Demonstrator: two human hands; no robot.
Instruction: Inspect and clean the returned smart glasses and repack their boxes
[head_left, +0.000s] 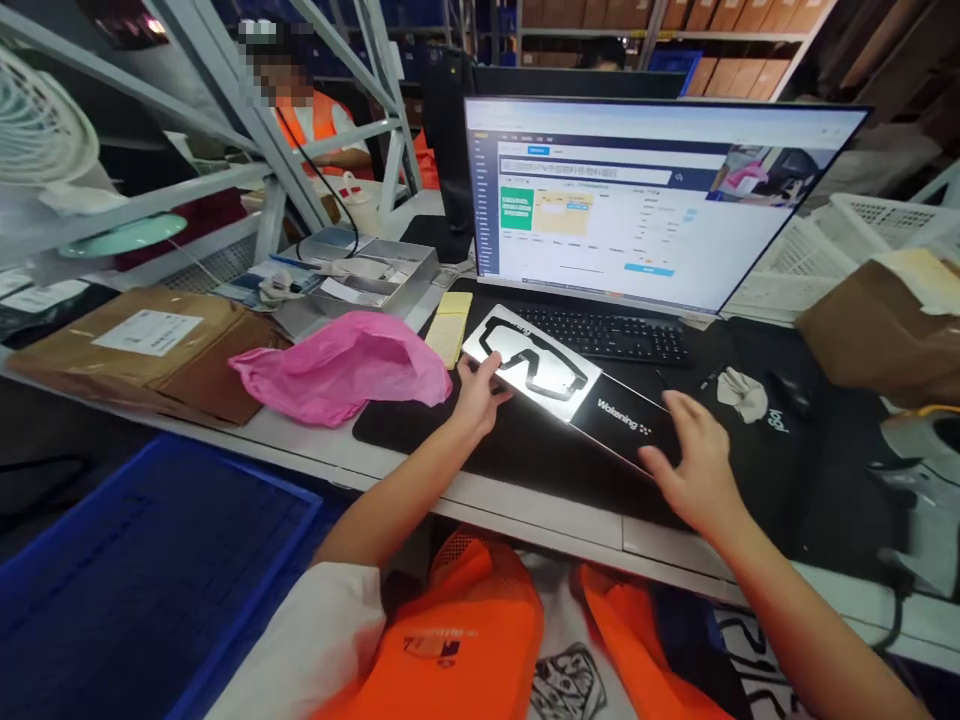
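Note:
Between my hands is a long, slim eyewear box, tilted above the black desk mat. Its white part (517,372), printed with a pair of black-framed goggles, is on the left. The black part (616,418), lettered "Wakening", extends from it to the right. My left hand (480,398) pinches the white end, thumb on top. Around the black end, my right hand (697,462) grips with its thumb at the near edge and fingers at the far edge. A crumpled pink plastic bag (349,368) lies left of my left hand.
Behind the box are a keyboard (600,335) and a monitor (637,200). A yellow notepad (450,330), open grey box (382,285) and brown carton (150,350) stand left. A mouse (789,393) and crumpled tissue (742,394) lie right. A blue crate (150,580) is below left. Another person sits beyond the metal frame.

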